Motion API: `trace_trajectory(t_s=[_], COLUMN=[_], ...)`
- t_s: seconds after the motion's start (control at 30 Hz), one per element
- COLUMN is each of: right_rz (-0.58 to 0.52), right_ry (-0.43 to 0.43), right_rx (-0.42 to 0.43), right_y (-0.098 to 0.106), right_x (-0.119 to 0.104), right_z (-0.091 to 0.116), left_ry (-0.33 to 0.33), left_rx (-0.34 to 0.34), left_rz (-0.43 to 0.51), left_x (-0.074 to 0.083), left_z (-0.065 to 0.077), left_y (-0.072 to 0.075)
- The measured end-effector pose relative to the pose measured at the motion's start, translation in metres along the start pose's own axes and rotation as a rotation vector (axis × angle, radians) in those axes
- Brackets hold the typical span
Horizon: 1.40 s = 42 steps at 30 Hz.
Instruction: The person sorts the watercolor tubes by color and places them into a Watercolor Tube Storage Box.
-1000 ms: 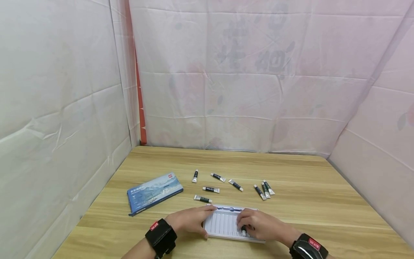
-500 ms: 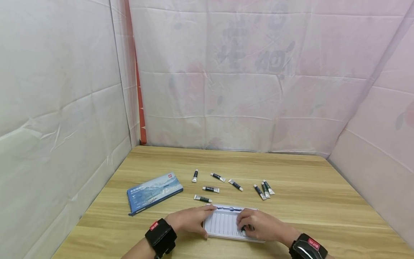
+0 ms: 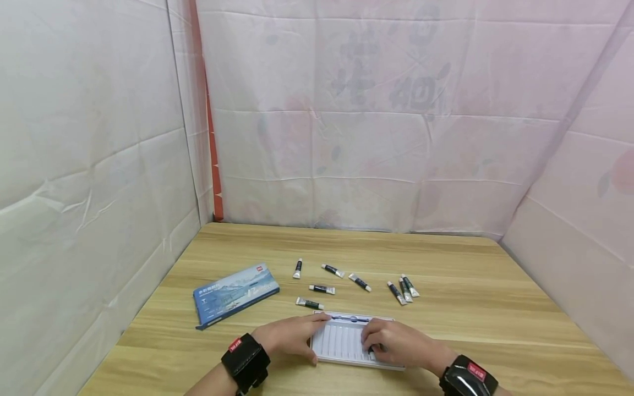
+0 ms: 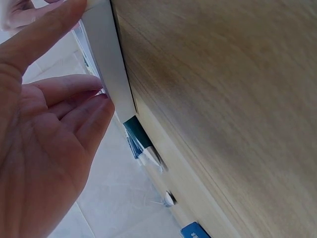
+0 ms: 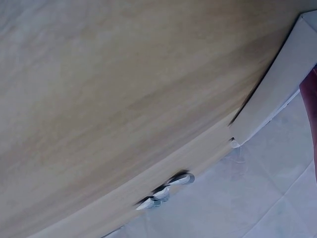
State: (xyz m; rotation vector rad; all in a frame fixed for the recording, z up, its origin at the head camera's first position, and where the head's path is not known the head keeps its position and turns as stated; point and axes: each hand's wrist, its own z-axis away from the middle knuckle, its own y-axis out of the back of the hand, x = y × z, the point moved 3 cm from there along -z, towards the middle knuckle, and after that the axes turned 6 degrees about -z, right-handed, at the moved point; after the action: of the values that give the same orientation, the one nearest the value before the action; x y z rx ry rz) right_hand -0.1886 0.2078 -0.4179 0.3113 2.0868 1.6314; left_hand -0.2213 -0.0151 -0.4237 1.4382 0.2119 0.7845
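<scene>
A white plastic tray [image 3: 338, 342] with narrow slots lies near the table's front, a thin blue paintbrush [image 3: 349, 318] along its far side. My left hand [image 3: 289, 336] holds the tray's left end, thumb at the near corner and index finger at the far corner. In the left wrist view, fingertips of that hand [image 4: 54, 124] touch the tray's side wall [image 4: 105, 54]. Over the tray's right part, my right hand [image 3: 393, 342] pinches a small paint tube [image 3: 372, 355], largely covered by the fingers. Only a sliver of the right hand [image 5: 310, 106] shows in the right wrist view.
Several paint tubes lie scattered beyond the tray, one tube [image 3: 309, 303] close to its far left corner. Three tubes [image 3: 403, 290] sit together at the right. A blue paint box [image 3: 236, 295] lies at the left. White sheets [image 3: 366, 165] enclose the table [image 3: 460, 275].
Less of the paint tube shows under my right fingers than before. Both hands and the tray otherwise stay in place; the head view shifts very slightly.
</scene>
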Motion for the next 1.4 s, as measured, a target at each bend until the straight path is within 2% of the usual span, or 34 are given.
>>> trace_trajectory(t_s=[0.43, 0.73, 0.87, 1.0, 1.13, 1.23, 1.3, 1.4], right_rz=[0.065, 0.073, 0.027, -0.022, 0.044, 0.127, 0.151, 0.147], right_ry=[0.078, 0.092, 0.083, 0.053, -0.026, -0.146, -0.252, -0.419], right_rx=[0.05, 0.08, 0.091, 0.173, 0.326, 0.419, 0.447, 0.422], right_y=[-0.004, -0.004, 0.0, 0.013, 0.034, 0.049, 0.057, 0.061], right_x=[0.0, -0.001, -0.002, 0.007, 0.034, 0.059, 0.076, 0.097], right_z=[-0.001, -0.001, -0.002, 0.0, 0.007, 0.014, 0.019, 0.028], left_ry=[-0.011, -0.017, -0.019, -0.023, -0.033, -0.034, -0.034, -0.038], left_rx=[0.0, -0.001, -0.003, -0.002, 0.006, 0.007, 0.003, 0.002], left_rz=[-0.008, -0.013, -0.009, -0.003, -0.023, -0.033, -0.032, -0.03], left_x=[-0.001, -0.001, -0.001, -0.001, -0.001, -0.001, -0.002, -0.004], left_z=[0.0, -0.001, -0.001, -0.001, -0.001, -0.002, -0.002, -0.003], left_y=[0.0, 0.0, -0.001, -0.001, -0.001, -0.002, -0.004, -0.005])
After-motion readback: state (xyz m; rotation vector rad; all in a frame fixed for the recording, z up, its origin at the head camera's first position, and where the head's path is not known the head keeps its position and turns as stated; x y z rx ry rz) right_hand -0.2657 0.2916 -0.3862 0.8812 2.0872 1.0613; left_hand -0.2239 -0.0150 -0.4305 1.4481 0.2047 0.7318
